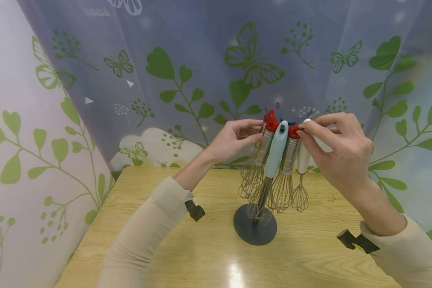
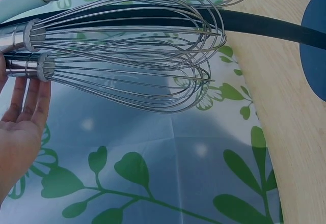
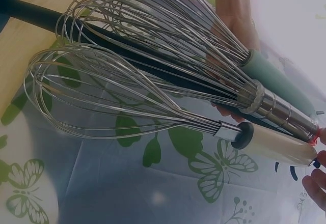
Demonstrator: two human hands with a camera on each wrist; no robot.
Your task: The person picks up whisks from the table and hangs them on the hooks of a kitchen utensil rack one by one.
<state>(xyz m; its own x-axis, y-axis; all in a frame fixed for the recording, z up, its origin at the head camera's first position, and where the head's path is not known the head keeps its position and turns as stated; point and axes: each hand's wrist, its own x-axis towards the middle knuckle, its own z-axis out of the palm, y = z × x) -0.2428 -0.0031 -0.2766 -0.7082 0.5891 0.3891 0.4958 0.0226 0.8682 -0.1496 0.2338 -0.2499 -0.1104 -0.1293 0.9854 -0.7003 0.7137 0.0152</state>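
Several whisks hang by their handle ends around the top of a black stand (image 1: 255, 234). My left hand (image 1: 232, 138) holds a steel-handled whisk with a red cap (image 1: 264, 149) on the left side, thumb in front and fingers (image 2: 31, 102) behind the handle. At the right side, my right hand (image 1: 345, 154) pinches the top of a cream-handled whisk (image 3: 277, 143), close beside the red end of another steel-handled whisk (image 1: 290, 154). A whisk with a pale blue handle (image 1: 276, 151) hangs between the hands, facing me. Fingers hide part of the hooks.
The stand's round base rests on a light wooden table (image 1: 198, 248). Right behind the table hangs a blue-grey cloth (image 1: 201, 48) with green leaves and butterflies. A pale printed cloth (image 1: 39, 160) covers the left side.
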